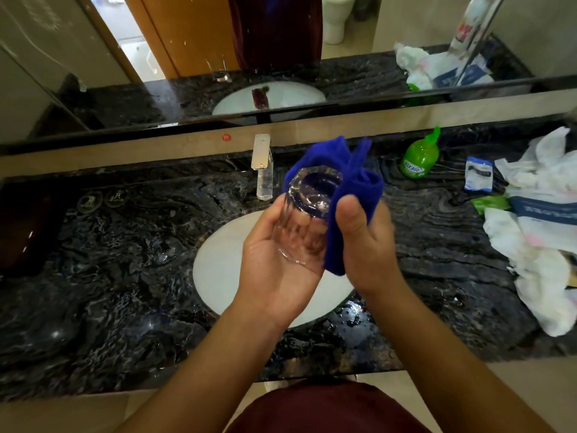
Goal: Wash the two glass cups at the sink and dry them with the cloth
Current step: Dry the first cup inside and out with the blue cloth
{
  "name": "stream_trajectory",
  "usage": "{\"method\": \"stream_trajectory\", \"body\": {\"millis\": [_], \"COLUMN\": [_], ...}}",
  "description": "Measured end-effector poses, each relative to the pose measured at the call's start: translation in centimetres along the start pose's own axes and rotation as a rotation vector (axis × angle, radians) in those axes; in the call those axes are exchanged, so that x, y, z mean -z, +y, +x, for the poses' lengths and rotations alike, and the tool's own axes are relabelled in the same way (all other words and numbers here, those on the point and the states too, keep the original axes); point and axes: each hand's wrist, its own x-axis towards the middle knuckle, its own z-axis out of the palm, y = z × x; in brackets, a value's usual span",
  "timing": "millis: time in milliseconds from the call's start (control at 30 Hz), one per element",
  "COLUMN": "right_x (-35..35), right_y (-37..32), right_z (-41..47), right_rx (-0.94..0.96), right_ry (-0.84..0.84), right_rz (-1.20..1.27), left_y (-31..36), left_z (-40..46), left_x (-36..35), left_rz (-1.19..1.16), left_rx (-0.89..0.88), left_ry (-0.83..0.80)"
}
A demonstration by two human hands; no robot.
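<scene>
My left hand (271, 270) grips a clear glass cup (313, 192) on its side above the white sink (218, 270), its thick base pointing away from me. My right hand (365, 245) holds a blue cloth (359, 182) and presses it against the right side of the cup; the cloth also bunches up behind the base. In the mirror, a second glass cup (220, 71) shows as a reflection, standing upright on the counter left of the sink. I cannot make it out on the counter itself.
A chrome faucet (262, 164) stands behind the sink. The dark marble counter (109, 260) is wet near the basin. A green soap bottle (418, 157), a small packet (477, 175) and crumpled white bags (540, 245) crowd the right side.
</scene>
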Motion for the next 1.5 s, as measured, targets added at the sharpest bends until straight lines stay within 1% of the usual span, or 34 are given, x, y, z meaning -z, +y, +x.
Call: {"method": "stream_trajectory", "body": {"millis": [133,300,433,533,633,700,733,800,933,1033,1100,1133,1200,1267,1333,1367,1400,1500], "right_x": [0.1,0.2,0.7,1.0,1.1,0.6,0.3,-0.5,-2.5,-2.7,-2.1,-1.6,-0.6,0.3,0.6,0.7,0.7,1.2], "right_y": [2.2,3.9,4.1,3.1,1.2,0.4,0.1,0.4,1.3,1.3,0.8,0.8,0.2,-0.1,-0.1,0.0,0.2,0.5], "right_z": [-1.0,-1.9,-2.0,-1.5,-0.9,-0.5,-0.6,-1.3,-3.6,-3.4,-2.6,-2.2,-1.3,-0.6,-0.1,-0.1,-0.2,-0.3], "right_rx": [0.004,-0.053,-0.093,-0.105,-0.070,-0.096,-0.140,-0.221,-0.302,-0.347,-0.345,-0.328,-0.310,-0.287,-0.266,-0.253,-0.236,-0.227], "right_ry": [0.014,-0.037,-0.048,0.001,0.061,0.063,0.062,0.050,-0.009,0.081,0.142,0.158,0.160,0.160,0.176,0.174,0.167,0.130], "right_rz": [-0.080,-0.142,-0.160,-0.122,-0.083,-0.038,0.009,0.118,0.176,0.319,0.330,0.298,0.290,0.341,0.387,0.389,0.393,0.456], "left_y": [-0.2,0.4,0.6,1.0,0.7,0.2,0.0,-0.5,-1.3,-1.4,-1.3,-1.2,-1.2,-1.3,-1.6,-1.7,-1.7,-0.8], "left_z": [0.1,0.5,0.5,0.2,-0.2,-0.6,-0.7,-0.7,-0.8,-0.7,-0.5,-0.5,-0.5,-0.6,-0.8,-0.9,-1.1,-1.5], "left_x": [0.3,-0.2,0.5,0.2,-0.2,-0.4,-0.5,-0.6,-0.9,-0.7,-0.4,-0.2,0.3,0.7,0.7,0.5,0.1,-1.2], "left_rz": [-0.023,-0.026,-0.006,0.138,0.376,0.534,0.577,0.615,0.747,0.734,0.716,0.716,0.750,0.813,0.824,0.773,0.670,0.275], "left_rx": [-0.015,-0.057,-0.050,-0.094,-0.263,-0.390,-0.434,-0.502,-0.603,-0.599,-0.590,-0.588,-0.599,-0.637,-0.625,-0.587,-0.515,-0.132], "left_ry": [0.046,0.115,0.122,0.124,0.116,0.126,0.122,0.112,0.048,0.013,0.055,0.070,0.053,0.008,-0.028,-0.028,-0.012,0.031]}}
